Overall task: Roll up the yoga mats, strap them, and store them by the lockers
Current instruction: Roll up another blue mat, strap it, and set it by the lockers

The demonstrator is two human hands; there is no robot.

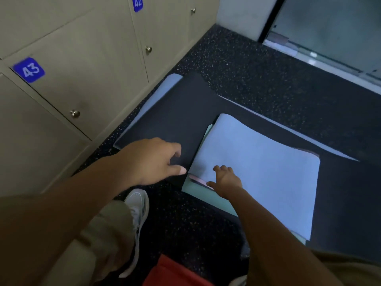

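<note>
Several yoga mats lie flat in a loose stack on the speckled floor by the lockers (86,79). On top is a light blue mat (261,168), with a pink mat edge (198,180) and a pale green mat (198,191) showing under its near corner. A black mat (177,112) lies beneath them, reaching toward the lockers. My left hand (152,159) hovers over the black mat's near edge, fingers loosely curled, holding nothing. Fingers spread, my right hand (225,180) rests on the near corner of the light blue mat.
Beige lockers numbered 42 and 43 run along the left. A glass door (329,32) with a metal threshold stands at the back right. My white shoe (138,207) is on the dark speckled floor (257,75) near the mats. Something red (175,273) lies at the bottom edge.
</note>
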